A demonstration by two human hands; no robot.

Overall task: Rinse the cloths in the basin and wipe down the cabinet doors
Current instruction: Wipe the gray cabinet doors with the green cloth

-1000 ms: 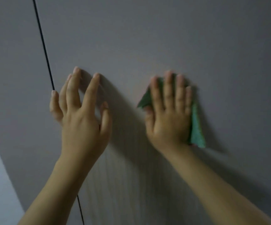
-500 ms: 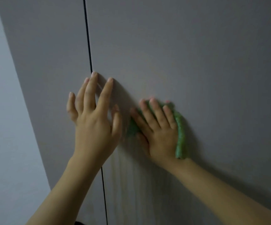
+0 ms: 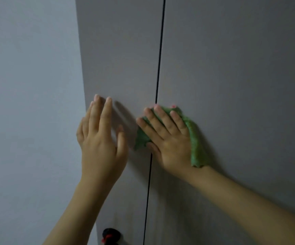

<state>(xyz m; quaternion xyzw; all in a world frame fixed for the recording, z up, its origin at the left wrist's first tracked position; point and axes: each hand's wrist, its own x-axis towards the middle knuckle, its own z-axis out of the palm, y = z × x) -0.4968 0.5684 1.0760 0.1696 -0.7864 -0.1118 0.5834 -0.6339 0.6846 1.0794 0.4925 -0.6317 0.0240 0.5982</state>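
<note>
Two grey cabinet doors fill the view, the left door (image 3: 118, 68) and the right door (image 3: 240, 76), split by a thin dark vertical gap (image 3: 158, 76). My right hand (image 3: 168, 138) lies flat with straight fingers on a green cloth (image 3: 195, 144), pressing it against the doors across the gap. The cloth shows to the right of the palm and below the fingers on the left. My left hand (image 3: 100, 138) rests flat on the left door, fingers straight and pointing up, holding nothing.
A pale wall (image 3: 30, 103) adjoins the left door's outer edge. A small dark object with a red part (image 3: 110, 236) sits at the bottom edge, below my left forearm.
My right hand has slid the green cloth leftward onto the gap between the doors. The view has swung left, so the gap now sits mid-frame. My left hand now lies left of the gap.
</note>
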